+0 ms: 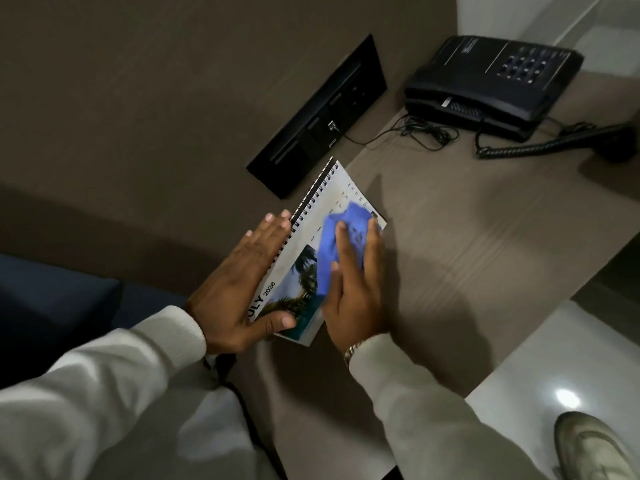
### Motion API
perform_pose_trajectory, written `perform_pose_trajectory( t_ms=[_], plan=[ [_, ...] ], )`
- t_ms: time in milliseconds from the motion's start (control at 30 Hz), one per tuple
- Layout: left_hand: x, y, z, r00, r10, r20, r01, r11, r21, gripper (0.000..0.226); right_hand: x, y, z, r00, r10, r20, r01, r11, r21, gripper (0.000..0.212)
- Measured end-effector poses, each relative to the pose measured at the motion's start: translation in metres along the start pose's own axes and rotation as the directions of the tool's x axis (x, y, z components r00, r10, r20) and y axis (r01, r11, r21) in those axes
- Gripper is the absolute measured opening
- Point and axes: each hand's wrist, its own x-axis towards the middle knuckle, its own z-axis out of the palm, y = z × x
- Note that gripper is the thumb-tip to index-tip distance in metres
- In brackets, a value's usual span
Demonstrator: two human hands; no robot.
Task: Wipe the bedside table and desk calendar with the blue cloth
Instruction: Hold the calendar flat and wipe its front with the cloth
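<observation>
A spiral-bound desk calendar with a palm-tree picture and "JULY 2026" stands on the brown bedside table. My left hand braces it: the flat fingers lie over the spiral edge and the thumb rests on the front page. My right hand presses the crumpled blue cloth flat against the calendar's front page, over part of the date grid. The cloth pokes out beyond the fingertips.
A black telephone with a coiled cord sits at the table's far right. A black socket panel is set in the wall behind the calendar. A dark blue cushion is at left, and a shoe stands on the white floor.
</observation>
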Motion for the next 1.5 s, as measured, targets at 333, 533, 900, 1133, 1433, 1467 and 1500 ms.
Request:
perform_pose_trajectory(
  t_ms=[333,533,900,1133,1433,1467,1500],
  plan=[
    [0.001,-0.003,0.001,1.000,-0.021,0.007,0.021,1.000,0.021,0.098,0.030,-0.024,-0.006,0.999,-0.016,-0.033,0.020,0.993,0.118,0.048],
    [0.001,-0.005,0.003,1.000,-0.005,-0.005,0.005,1.000,0.015,0.097,0.004,0.000,-0.010,0.994,0.108,0.022,-0.104,0.985,-0.140,0.053],
    [0.001,-0.007,0.002,1.000,0.008,0.015,-0.009,0.999,0.041,0.099,0.024,-0.019,0.002,1.000,0.024,0.003,-0.024,0.993,0.119,0.054],
    [0.002,-0.002,-0.001,1.000,0.000,0.027,0.000,1.000,0.016,0.099,-0.042,-0.014,-0.005,0.983,0.068,0.171,-0.046,0.990,-0.131,0.061],
    [0.001,0.000,-0.002,1.000,0.009,0.027,-0.008,0.999,-0.032,0.104,-0.023,-0.027,0.007,0.998,-0.058,0.030,0.057,0.998,0.038,0.051],
    [0.001,0.001,-0.001,1.000,0.005,0.026,-0.004,0.999,-0.039,0.105,-0.023,-0.025,0.009,1.000,-0.007,0.012,0.007,1.000,0.021,0.052],
    [0.001,0.002,-0.001,1.000,0.003,0.019,-0.002,0.999,-0.046,0.105,-0.027,-0.024,0.012,1.000,0.023,-0.007,-0.023,1.000,-0.008,0.054]
  ],
)
